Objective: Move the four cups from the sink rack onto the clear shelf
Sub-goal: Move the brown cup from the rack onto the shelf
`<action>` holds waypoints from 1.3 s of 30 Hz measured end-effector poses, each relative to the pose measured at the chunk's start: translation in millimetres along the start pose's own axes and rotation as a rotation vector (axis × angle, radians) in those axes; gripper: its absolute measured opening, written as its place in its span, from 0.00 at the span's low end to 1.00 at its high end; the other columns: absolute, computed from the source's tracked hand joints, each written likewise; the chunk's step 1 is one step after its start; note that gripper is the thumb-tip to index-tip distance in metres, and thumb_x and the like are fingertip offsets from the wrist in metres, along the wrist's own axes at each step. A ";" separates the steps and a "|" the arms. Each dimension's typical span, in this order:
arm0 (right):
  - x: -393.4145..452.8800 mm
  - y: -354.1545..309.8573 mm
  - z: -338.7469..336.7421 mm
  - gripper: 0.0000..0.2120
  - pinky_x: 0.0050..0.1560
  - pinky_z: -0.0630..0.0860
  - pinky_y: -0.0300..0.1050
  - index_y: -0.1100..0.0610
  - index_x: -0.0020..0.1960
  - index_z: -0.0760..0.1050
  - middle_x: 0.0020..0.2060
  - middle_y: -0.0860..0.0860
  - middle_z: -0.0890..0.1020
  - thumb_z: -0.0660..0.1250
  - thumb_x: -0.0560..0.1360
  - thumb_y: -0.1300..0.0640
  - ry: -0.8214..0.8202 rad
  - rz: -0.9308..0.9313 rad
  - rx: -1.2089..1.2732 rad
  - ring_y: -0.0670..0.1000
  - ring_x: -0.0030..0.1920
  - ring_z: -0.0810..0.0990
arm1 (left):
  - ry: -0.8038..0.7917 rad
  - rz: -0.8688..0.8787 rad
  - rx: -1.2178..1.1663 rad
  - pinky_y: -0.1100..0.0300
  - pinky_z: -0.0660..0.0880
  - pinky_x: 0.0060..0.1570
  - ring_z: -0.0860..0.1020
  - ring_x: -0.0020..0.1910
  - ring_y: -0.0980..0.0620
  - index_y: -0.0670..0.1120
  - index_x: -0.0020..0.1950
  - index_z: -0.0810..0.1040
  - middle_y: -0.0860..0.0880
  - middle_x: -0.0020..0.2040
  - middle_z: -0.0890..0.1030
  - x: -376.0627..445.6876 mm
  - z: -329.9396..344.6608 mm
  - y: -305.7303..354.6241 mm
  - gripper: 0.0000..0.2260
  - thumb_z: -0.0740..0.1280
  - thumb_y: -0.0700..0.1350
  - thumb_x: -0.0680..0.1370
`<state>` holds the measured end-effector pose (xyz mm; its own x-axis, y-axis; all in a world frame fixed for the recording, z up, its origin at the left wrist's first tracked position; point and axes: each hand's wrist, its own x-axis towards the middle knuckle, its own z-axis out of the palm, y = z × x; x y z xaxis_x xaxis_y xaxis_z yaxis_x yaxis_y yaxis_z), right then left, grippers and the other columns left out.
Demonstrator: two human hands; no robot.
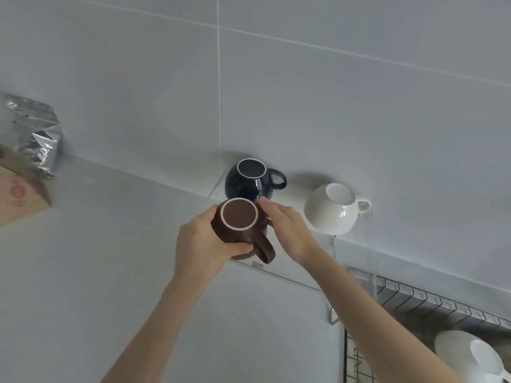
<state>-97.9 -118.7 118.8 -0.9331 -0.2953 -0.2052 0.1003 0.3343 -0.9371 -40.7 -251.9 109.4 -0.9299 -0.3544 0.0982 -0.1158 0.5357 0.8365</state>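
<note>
I look up at the clear shelf (287, 279) from below. A dark blue cup (249, 183) and a white cup (331, 214) stand upside down on it near the wall. A brown cup (240, 228), also upside down, sits at the shelf's front edge. My left hand (201, 244) is wrapped around its left side. My right hand (287, 230) touches its right side with fingertips. Another white cup (467, 355) rests in the wire sink rack (431, 305) at the lower right.
A silver foil bag (33, 131) and a brown cardboard box (19, 194) sit high at the left. Grey wall tiles fill the background. A metal bracket (333, 316) holds the shelf's right end.
</note>
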 end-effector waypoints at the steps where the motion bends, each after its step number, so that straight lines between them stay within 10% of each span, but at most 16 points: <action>1: 3.1 0.5 3.5 0.23 0.62 0.72 0.54 0.61 0.45 0.78 0.50 0.61 0.83 0.56 0.74 0.43 0.000 0.010 0.002 0.53 0.46 0.77 | 0.011 -0.005 0.008 0.83 0.64 0.36 0.72 0.36 0.68 0.49 0.51 0.78 0.68 0.34 0.71 1.4 -1.5 -2.7 0.28 0.80 0.44 0.53; 12: 18.1 7.8 11.0 0.23 0.65 0.70 0.52 0.62 0.50 0.78 0.56 0.59 0.81 0.56 0.75 0.43 -0.001 0.072 0.083 0.57 0.60 0.76 | -0.017 -0.046 0.084 0.58 0.72 0.43 0.77 0.45 0.49 0.53 0.49 0.76 0.53 0.43 0.82 8.9 -0.3 -13.4 0.25 0.78 0.50 0.55; 16: 20.8 7.1 9.5 0.16 0.67 0.67 0.48 0.45 0.42 0.79 0.54 0.51 0.81 0.54 0.75 0.42 -0.044 0.046 0.114 0.52 0.60 0.76 | -0.011 -0.035 0.100 0.55 0.73 0.47 0.77 0.50 0.48 0.52 0.55 0.74 0.50 0.49 0.81 7.9 3.3 -15.1 0.28 0.77 0.50 0.57; 30: -48.2 24.7 -120.9 0.20 0.69 0.66 0.49 0.51 0.60 0.76 0.60 0.47 0.80 0.54 0.76 0.42 0.149 -0.124 0.129 0.44 0.63 0.75 | -0.045 0.186 0.060 0.63 0.51 0.72 0.49 0.75 0.55 0.46 0.73 0.50 0.50 0.76 0.51 -39.7 33.6 48.6 0.36 0.68 0.42 0.72; 33: -90.8 44.3 -187.1 0.27 0.64 0.71 0.46 0.49 0.54 0.78 0.54 0.44 0.84 0.59 0.66 0.32 0.313 -0.149 0.154 0.44 0.60 0.78 | -0.177 0.382 -0.027 0.80 0.48 0.65 0.56 0.72 0.60 0.47 0.71 0.59 0.54 0.71 0.60 -72.5 70.7 88.5 0.29 0.66 0.44 0.72; 39: -162.6 124.6 -286.5 0.31 0.58 0.76 0.43 0.48 0.50 0.79 0.46 0.41 0.86 0.60 0.60 0.28 0.591 0.003 0.178 0.45 0.56 0.81 | -0.742 0.332 -0.094 0.74 0.57 0.63 0.65 0.68 0.56 0.48 0.71 0.60 0.51 0.71 0.68 -125.7 191.8 129.5 0.27 0.65 0.47 0.74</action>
<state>-32.6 227.4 116.3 -0.9613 0.2680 -0.0641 0.1113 0.1650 -0.9800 -5.7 8.9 102.0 -0.9035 0.4286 -0.0064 0.2051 0.4453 0.8716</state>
